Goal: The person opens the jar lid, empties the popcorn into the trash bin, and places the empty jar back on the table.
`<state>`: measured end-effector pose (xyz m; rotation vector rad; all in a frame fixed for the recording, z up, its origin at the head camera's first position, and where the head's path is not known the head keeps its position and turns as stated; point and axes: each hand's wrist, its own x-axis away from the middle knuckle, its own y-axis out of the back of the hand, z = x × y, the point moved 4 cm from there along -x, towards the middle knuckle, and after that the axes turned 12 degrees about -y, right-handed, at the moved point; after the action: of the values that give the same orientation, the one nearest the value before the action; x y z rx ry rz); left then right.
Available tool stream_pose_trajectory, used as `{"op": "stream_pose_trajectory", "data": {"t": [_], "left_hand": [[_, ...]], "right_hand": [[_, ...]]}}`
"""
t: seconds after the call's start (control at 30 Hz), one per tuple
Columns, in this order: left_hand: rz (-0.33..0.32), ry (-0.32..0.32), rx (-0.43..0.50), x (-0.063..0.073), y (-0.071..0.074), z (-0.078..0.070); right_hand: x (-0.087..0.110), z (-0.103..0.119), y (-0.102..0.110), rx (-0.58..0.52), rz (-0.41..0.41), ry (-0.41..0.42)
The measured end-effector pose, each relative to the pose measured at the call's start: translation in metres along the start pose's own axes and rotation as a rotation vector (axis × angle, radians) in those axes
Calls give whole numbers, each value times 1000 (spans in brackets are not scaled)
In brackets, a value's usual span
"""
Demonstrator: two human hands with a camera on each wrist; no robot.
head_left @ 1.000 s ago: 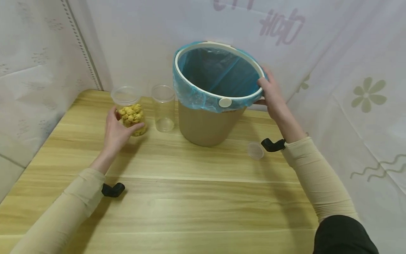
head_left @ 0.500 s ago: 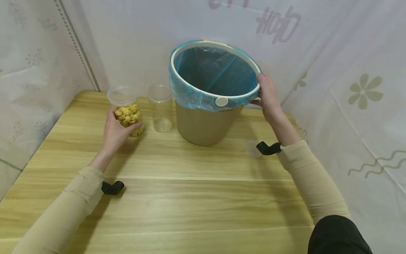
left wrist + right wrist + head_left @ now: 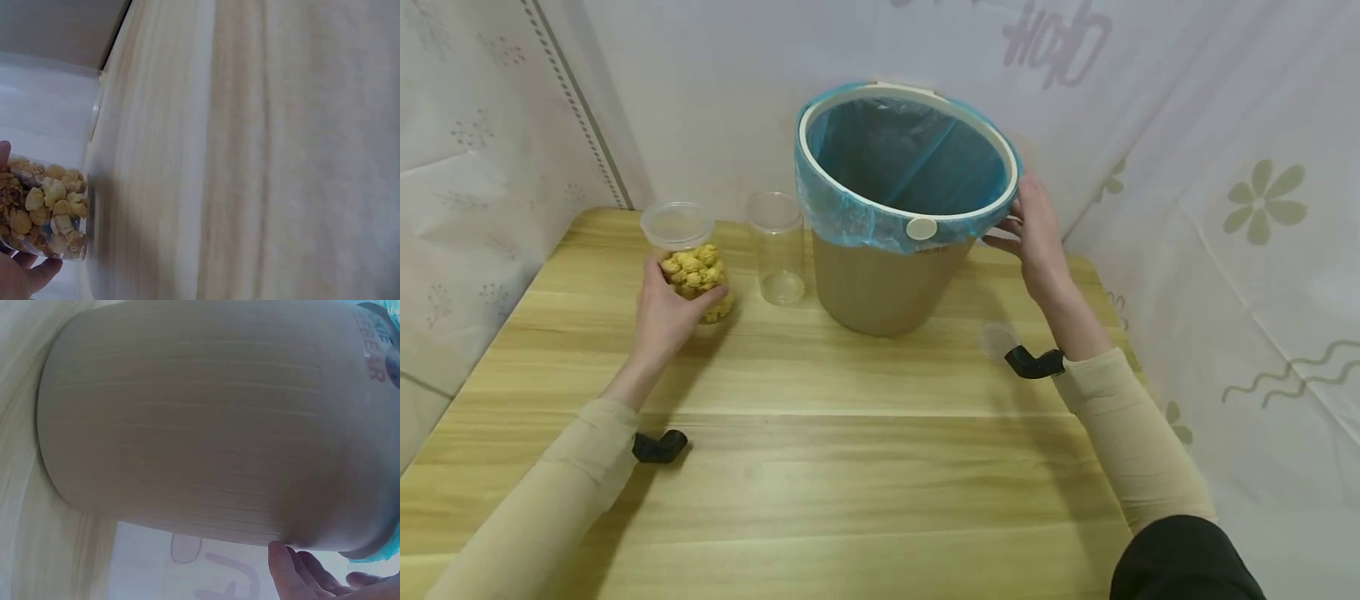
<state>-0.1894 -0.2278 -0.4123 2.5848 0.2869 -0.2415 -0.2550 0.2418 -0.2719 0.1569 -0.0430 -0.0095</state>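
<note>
My left hand (image 3: pixel 666 312) holds a clear plastic jar of yellow popcorn (image 3: pixel 692 271) at the table's back left, thumb on one side and fingers round the other. The left wrist view shows the popcorn jar (image 3: pixel 47 209) sideways at the edge, with fingertips (image 3: pixel 45 273) against it. A beige trash bin (image 3: pixel 887 287) with a blue liner bag (image 3: pixel 850 221) folded over its pale rim stands at the back middle. Beside its right side is my right hand (image 3: pixel 1037 242), fingers loosely extended. In the right wrist view its fingertips (image 3: pixel 278 553) are at the bin's wall (image 3: pixel 187 425); contact is unclear.
An uncapped-looking clear jar (image 3: pixel 778 258) stands between the popcorn jar and the bin. A round translucent lid (image 3: pixel 996 340) lies right of the bin, partly behind the black wrist camera mount (image 3: pixel 1033 363). Fabric walls (image 3: pixel 715 100) enclose the wooden table (image 3: pixel 820 467).
My right hand's thumb has come off the bin's rim and the fingers have loosened. The left hand keeps its hold on the popcorn jar. The head view has shifted slightly.
</note>
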Motion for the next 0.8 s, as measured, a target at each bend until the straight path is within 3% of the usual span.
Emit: {"op": "stream_pose_trajectory", "data": {"t": [0.37,0.8], "left_hand": [[4,-116,-58,17,11,-20],[10,-301,-150,40,8,-52]], "right_hand": [[26,-10,2,36,-24,60],[65,-34,-7,42,-7,6]]}}
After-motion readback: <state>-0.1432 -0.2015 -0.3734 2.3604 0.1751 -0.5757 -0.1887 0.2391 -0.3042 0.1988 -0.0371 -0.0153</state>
